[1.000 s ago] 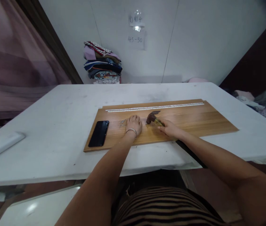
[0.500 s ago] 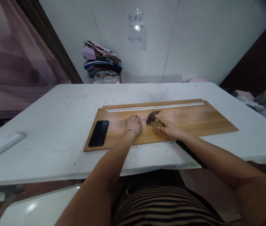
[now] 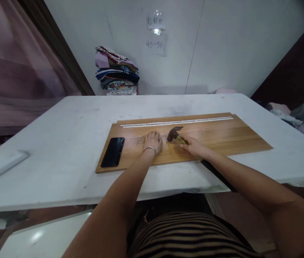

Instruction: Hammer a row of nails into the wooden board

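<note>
A wood-grain board (image 3: 216,136) lies on the white-covered table. My left hand (image 3: 153,141), with a bangle at the wrist, rests flat on it with fingers stretched out. Just left of those fingers is a small pile of nails (image 3: 140,141). My right hand (image 3: 193,146) is wrapped round the handle of a claw hammer (image 3: 173,134). The hammer's rusty head is down at the board, to the right of my left hand, its claw pointing away to the right. Whether a nail stands under the head is too small to tell.
A black phone (image 3: 112,152) lies on the board's left end. Two thin white strips (image 3: 177,122) run along its far side. A white roll (image 3: 3,166) is at the table's left. Folded clothes (image 3: 117,71) are stacked against the wall behind the table (image 3: 82,114).
</note>
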Demonstrator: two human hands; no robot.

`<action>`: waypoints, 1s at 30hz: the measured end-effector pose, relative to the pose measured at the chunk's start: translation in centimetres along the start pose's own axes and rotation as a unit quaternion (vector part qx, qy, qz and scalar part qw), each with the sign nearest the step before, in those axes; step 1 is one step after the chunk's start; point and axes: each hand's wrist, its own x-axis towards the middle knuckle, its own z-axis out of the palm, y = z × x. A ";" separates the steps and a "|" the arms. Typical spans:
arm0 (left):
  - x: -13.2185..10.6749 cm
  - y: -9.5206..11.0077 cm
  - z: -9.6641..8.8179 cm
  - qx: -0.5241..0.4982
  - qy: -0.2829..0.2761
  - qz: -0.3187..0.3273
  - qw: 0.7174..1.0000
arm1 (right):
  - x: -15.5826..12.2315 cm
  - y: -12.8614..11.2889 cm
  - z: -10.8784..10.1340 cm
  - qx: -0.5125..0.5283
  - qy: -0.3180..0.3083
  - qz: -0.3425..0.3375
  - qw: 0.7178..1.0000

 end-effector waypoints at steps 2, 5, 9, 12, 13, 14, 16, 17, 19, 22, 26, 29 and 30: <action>0.0 0.0 0.1 0.003 -0.001 0.001 1.000 | 0.0 0.1 0.0 -0.001 0.003 -0.007 1.000; 0.1 -0.1 0.1 0.005 -0.003 0.002 1.000 | 0.1 0.3 0.0 0.000 0.007 -0.017 1.000; 0.2 -0.1 0.2 0.003 0.002 0.000 1.000 | 0.1 0.3 0.0 0.003 0.005 -0.021 1.000; 0.2 -0.2 0.2 -0.003 0.005 0.001 1.000 | 0.1 0.3 0.0 0.005 0.000 -0.022 1.000; 0.2 -0.2 0.2 -0.005 0.005 0.001 1.000 | 0.1 0.2 0.0 0.007 0.001 -0.023 1.000; 0.1 -0.2 0.3 -0.007 0.006 0.002 1.000 | 0.1 0.2 0.0 0.008 0.003 -0.025 1.000; 0.1 -0.2 0.3 -0.009 0.008 0.004 1.000 | 0.1 0.2 0.0 0.007 0.007 -0.027 1.000; 0.1 -0.2 0.3 -0.009 0.008 0.004 1.000 | 0.1 0.2 0.0 0.005 0.011 -0.028 1.000; 0.2 -0.2 0.3 -0.007 0.008 0.004 1.000 | 0.1 0.2 -0.1 0.000 0.013 -0.026 1.000; 0.2 -0.2 0.4 -0.008 0.009 0.003 1.000 | 0.1 0.2 0.0 0.004 0.009 -0.021 1.000; 0.3 -0.3 0.5 -0.012 0.012 0.002 1.000 | 0.0 0.1 0.1 0.013 0.004 -0.015 1.000; 0.5 -0.5 0.9 -0.018 0.020 0.004 1.000 | 0.0 0.0 0.1 0.014 0.001 -0.016 1.000; 0.6 -0.6 1.1 -0.020 0.023 0.007 0.999 | 0.0 0.0 0.1 0.014 0.001 -0.016 1.000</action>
